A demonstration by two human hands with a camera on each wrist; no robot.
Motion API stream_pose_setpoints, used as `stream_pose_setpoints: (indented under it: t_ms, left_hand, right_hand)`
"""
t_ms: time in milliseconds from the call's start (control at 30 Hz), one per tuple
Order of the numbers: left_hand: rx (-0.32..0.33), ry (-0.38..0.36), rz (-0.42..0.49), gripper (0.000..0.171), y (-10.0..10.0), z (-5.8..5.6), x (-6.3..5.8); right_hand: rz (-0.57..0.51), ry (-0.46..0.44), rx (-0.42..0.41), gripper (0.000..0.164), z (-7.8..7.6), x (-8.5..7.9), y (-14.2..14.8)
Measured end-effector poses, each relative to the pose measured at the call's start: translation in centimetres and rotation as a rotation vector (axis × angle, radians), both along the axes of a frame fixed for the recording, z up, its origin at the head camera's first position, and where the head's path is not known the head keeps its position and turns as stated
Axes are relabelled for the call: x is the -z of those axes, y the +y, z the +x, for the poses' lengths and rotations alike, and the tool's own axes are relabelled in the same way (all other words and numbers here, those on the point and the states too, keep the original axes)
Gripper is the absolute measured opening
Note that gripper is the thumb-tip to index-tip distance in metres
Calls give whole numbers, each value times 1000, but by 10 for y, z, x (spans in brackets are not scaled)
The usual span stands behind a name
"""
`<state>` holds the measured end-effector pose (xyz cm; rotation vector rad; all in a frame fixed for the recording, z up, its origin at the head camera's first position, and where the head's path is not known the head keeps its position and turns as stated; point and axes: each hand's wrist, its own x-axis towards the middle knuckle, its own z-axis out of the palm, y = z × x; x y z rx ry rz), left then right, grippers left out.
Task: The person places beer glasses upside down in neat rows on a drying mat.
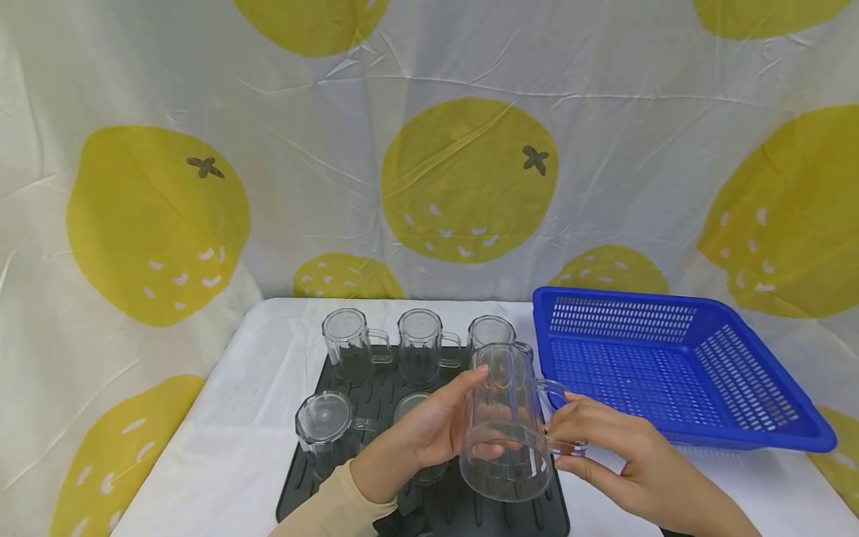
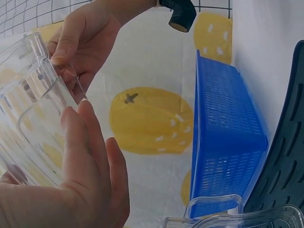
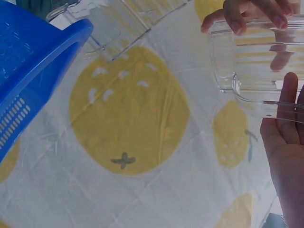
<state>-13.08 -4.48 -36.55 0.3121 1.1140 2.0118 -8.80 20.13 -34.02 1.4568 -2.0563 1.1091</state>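
A clear glass mug is held tilted above the black ridged mat, its wider end toward me. My left hand grips the mug's body from the left, thumb along the near side and fingers seen through the glass behind it. From the right, my right hand pinches the handle near its lower end. In the left wrist view both hands meet at the mug. Several similar mugs stand on the mat, including a back-left mug and a front-left mug; one is partly hidden behind my left hand.
A blue perforated basket stands at the right, close behind my right hand. White cloth covers the table. Behind it hangs a white curtain printed with yellow lemons.
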Motion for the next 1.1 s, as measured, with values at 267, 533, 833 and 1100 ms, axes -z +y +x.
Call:
stream_pose_setpoints:
  t_ms: [267,533,833,1100]
  left_hand:
    - [-31,48,-11,63,0,0,1]
    - [-42,175,15,58,0,2,4]
    - [-37,277,100,71,0,2,7]
    - [-33,374,115,86,2,2,14]
  right_hand:
    - [140,5,137,30,7,-7,9]
    - [43,-71,106,60,3,-5,18]
    - [-58,-157,201,62,-1,10,19]
    - [-25,-297,262,58,-3,17,18]
